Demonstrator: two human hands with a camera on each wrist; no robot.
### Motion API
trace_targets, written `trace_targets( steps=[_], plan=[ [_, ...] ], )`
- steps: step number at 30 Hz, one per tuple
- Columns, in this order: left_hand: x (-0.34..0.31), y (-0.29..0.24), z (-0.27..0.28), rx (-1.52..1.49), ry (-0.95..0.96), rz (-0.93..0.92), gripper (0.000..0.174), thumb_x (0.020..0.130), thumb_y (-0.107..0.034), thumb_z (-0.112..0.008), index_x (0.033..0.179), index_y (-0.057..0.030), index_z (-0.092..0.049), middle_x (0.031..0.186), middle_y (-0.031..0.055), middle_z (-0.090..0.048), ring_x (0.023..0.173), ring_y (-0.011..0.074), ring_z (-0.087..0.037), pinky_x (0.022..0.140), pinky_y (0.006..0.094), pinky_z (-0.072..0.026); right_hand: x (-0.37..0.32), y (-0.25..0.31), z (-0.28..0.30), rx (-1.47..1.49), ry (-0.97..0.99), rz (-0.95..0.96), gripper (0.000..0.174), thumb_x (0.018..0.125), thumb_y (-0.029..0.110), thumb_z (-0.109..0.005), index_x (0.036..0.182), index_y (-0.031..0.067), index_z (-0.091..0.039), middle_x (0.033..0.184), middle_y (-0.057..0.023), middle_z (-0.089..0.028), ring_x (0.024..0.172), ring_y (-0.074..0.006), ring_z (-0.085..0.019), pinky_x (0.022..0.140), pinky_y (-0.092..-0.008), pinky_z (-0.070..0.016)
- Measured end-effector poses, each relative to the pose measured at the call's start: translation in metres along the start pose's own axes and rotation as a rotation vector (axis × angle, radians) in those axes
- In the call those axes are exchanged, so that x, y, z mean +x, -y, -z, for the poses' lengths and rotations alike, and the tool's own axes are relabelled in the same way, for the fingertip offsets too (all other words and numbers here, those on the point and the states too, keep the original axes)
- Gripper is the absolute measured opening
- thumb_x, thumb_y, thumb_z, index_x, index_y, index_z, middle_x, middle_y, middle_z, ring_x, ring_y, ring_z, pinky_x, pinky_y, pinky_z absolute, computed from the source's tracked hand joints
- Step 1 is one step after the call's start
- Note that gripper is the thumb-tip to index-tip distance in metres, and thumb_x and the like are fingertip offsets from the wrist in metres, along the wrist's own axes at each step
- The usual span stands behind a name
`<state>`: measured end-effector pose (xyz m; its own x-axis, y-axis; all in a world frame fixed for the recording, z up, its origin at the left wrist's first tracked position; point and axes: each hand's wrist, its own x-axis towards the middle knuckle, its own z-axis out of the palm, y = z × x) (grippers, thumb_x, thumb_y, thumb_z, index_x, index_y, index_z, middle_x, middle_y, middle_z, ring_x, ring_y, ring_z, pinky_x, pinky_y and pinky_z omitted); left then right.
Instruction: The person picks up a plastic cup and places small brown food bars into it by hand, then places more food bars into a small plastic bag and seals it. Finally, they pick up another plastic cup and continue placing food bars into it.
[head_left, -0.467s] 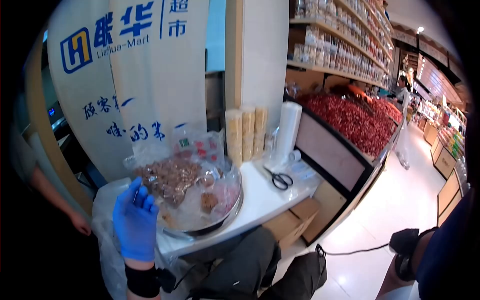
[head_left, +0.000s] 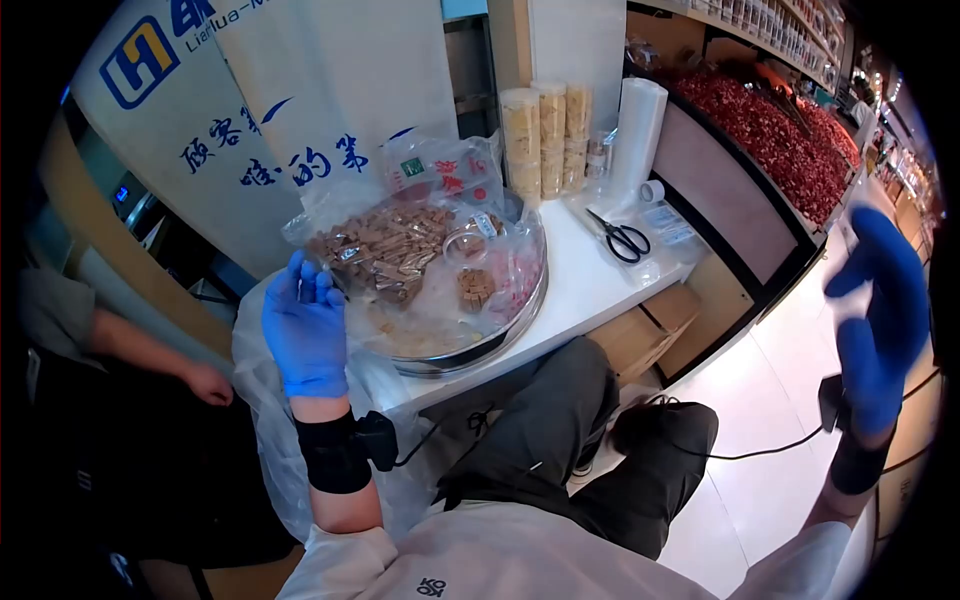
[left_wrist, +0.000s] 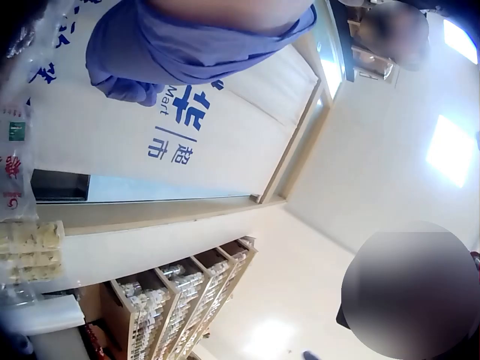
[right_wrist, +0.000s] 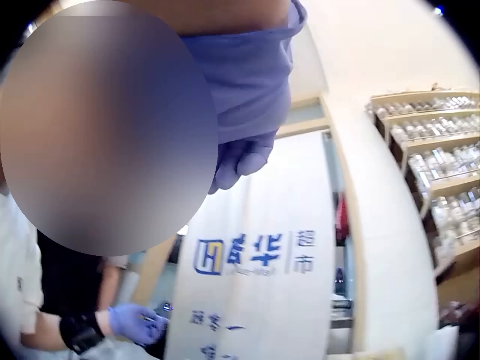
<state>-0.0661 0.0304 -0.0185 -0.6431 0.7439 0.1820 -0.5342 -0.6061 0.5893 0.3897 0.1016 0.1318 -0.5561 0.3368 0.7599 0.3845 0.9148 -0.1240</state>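
Note:
My blue-gloved left hand (head_left: 308,335) is raised at the left edge of a round metal tray (head_left: 505,343), fingers loosely bent and holding nothing. On the tray lie a clear plastic bag of brown stick-shaped pieces (head_left: 390,245), a smaller brown clump (head_left: 476,289) and crumpled clear plastic. My right hand (head_left: 882,300), gloved too and blurred by motion, is up at the far right with thumb and fingers apart. Both wrist views show the gloves from the cuff, the left glove (left_wrist: 180,49) and the right glove (right_wrist: 244,97), with most fingers hidden.
Black-handled scissors (head_left: 624,240), a roll of clear bags (head_left: 638,135) and stacked tubs (head_left: 545,140) stand on the white table (head_left: 585,290). Another person's arm (head_left: 150,350) is at the left. Beyond a partition lies a heap of red goods (head_left: 760,140). A cable (head_left: 750,456) runs toward my right wrist.
The head view has tilted down, so the tray and table appear higher. My right hand has come up into view at the right. The left hand stays beside the tray.

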Motion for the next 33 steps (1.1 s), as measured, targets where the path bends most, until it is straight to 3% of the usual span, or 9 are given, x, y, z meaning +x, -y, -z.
trace_targets(
  steps=[13,15,16,25,26,27,29,30,33],
  plan=[
    [0.077,0.077,0.133,1.761,0.124,-0.109,0.042,0.077,-0.028,-0.065,0.112,-0.0048,-0.057,0.101,0.0177,-0.063,0.092,0.0284,-0.062,0.082,0.0344,-0.0484,-0.003,-0.173,0.1,-0.848,-0.025,-0.154,0.022,0.088,0.015,-0.061,0.109,0.009,-0.065,0.074,-0.0057,-0.062,0.062,-0.0143,-0.055,0.06,-0.0253,-0.0475],
    [0.067,0.082,0.109,2.287,0.105,0.035,0.061,0.07,-0.037,-0.069,0.121,-0.0091,-0.051,0.112,0.021,-0.058,0.1,0.0324,-0.059,0.084,0.0378,-0.0481,-0.005,-0.2,0.145,-0.214,0.077,-0.808,0.018,0.088,0.014,-0.062,0.102,0.0031,-0.065,0.07,-0.0036,-0.059,0.061,-0.0093,-0.051,0.056,-0.0219,-0.0436],
    [0.07,0.083,0.108,2.332,0.08,0.172,0.074,0.066,-0.042,-0.071,0.128,-0.0116,-0.044,0.119,0.0179,-0.055,0.105,0.0326,-0.057,0.093,0.0426,-0.0422,0.009,-0.168,0.115,-0.428,-0.188,-0.182,0.017,0.089,0.01,-0.06,0.101,-0.001,-0.065,0.071,-0.0028,-0.059,0.06,-0.0083,-0.051,0.056,-0.0207,-0.043],
    [0.099,0.087,0.117,2.71,0.015,0.576,0.08,0.06,-0.042,-0.073,0.13,-0.0162,-0.043,0.121,0.0139,-0.057,0.112,0.029,-0.055,0.103,0.0592,-0.0197,0.066,-0.145,0.01,0.147,0.046,-0.01,0.033,0.098,0.021,-0.041,0.114,-0.0028,-0.058,0.064,-0.0017,-0.053,0.053,-0.0069,-0.046,0.057,-0.0191,-0.0396],
    [0.1,0.086,0.113,2.712,0.002,0.593,0.08,0.06,-0.042,-0.073,0.13,-0.0162,-0.043,0.121,0.0139,-0.057,0.112,0.029,-0.055,0.103,0.0592,-0.0197,0.05,-0.134,-0.014,0.534,-0.245,-0.703,0.039,0.099,0.026,-0.037,0.118,-0.0026,-0.055,0.062,-0.0008,-0.051,0.052,-0.0069,-0.045,0.059,-0.0198,-0.0411],
    [0.1,0.084,0.111,2.671,0.027,0.551,0.078,0.061,-0.04,-0.073,0.129,-0.0155,-0.045,0.119,0.0136,-0.059,0.112,0.0281,-0.055,0.105,0.0564,-0.0196,0.065,-0.151,-0.035,0.478,0.163,-0.022,0.045,0.099,0.032,-0.036,0.124,-0.003,-0.05,0.06,-0.0023,-0.052,0.051,-0.0089,-0.047,0.074,-0.0245,-0.043],
    [0.099,0.082,0.122,2.635,0.037,0.543,0.076,0.062,-0.037,-0.073,0.128,-0.0148,-0.046,0.117,0.0132,-0.06,0.113,0.0272,-0.055,0.106,0.0536,-0.0195,-0.002,-0.228,-0.026,0.597,0.593,-0.679,0.056,0.099,0.04,-0.032,0.137,-0.0011,-0.027,0.121,-0.0079,-0.052,0.103,-0.0151,-0.057,0.091,-0.0231,-0.0436],
    [0.102,0.08,0.132,2.579,-0.01,0.431,0.068,0.063,-0.035,-0.072,0.124,-0.0138,-0.05,0.112,0.0116,-0.063,0.109,0.0259,-0.057,0.104,0.0509,-0.0239,0.017,-0.171,-0.116,0.871,-0.013,-0.382,0.037,0.097,0.029,-0.04,0.112,-0.003,-0.05,0.062,-0.0034,-0.052,0.04,-0.0076,-0.043,0.035,-0.0211,-0.0323],
    [0.106,0.072,0.156,2.482,-0.101,0.17,0.052,0.064,-0.03,-0.07,0.112,-0.0148,-0.058,0.098,0.0088,-0.066,0.096,0.0252,-0.061,0.097,0.0472,-0.0336,0.033,-0.142,-0.184,0.923,-0.022,-0.413,0.032,0.092,0.022,-0.051,0.106,-0.0067,-0.054,0.058,-0.0004,-0.052,0.046,-0.0058,-0.046,0.046,-0.0184,-0.0354]
  ],
)
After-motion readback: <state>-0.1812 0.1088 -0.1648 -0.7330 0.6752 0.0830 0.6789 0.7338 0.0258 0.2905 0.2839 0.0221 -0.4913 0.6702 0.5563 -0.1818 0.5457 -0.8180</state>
